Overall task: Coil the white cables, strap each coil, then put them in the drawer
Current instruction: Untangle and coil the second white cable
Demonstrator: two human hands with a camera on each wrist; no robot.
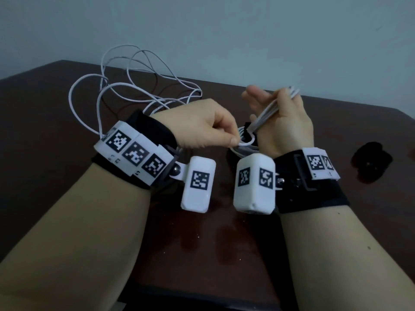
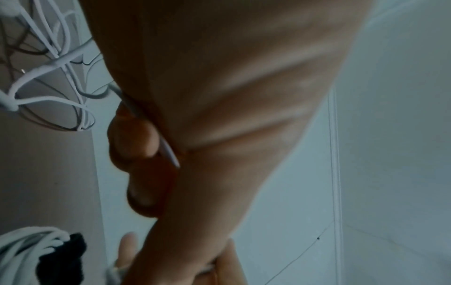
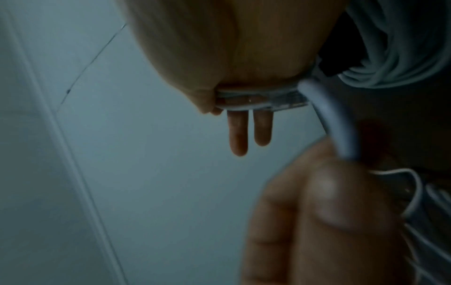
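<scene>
Above the near middle of the dark brown table [image 1: 67, 209], the left hand [image 1: 202, 124] has thumb and forefinger pinched together on a strand of white cable [image 1: 246, 143], guiding a loop toward the coil. Just beside it, the right hand [image 1: 285, 124] holds the gathered coil [image 1: 269, 112]: several turns run across its palm and out past the knuckles, pinned there by the thumb as the right wrist view shows, while the other fingers reach out straight.

The step in hand looks like coiling; strapping has not begun on this bundle. The next move, by my reckoning, calls for the left hand to lay its loop onto the turns already held, slide back along the slack for more, and keep the turns even so they do not slip off the open fingers.

Under the hands lies another bundle of white cable [image 1: 243, 151] with something black around it; it may be a coil already strapped, though I cannot tell for certain. Toward the table's right edge sits a small black strap-like thing [image 1: 371, 161]. Farther back, toward the far left corner, the loose cable [image 1: 134, 86] sprawls in big loops, much of it uncoiled.

No drawer shows in any view, so nothing can be said of its contents.
</scene>
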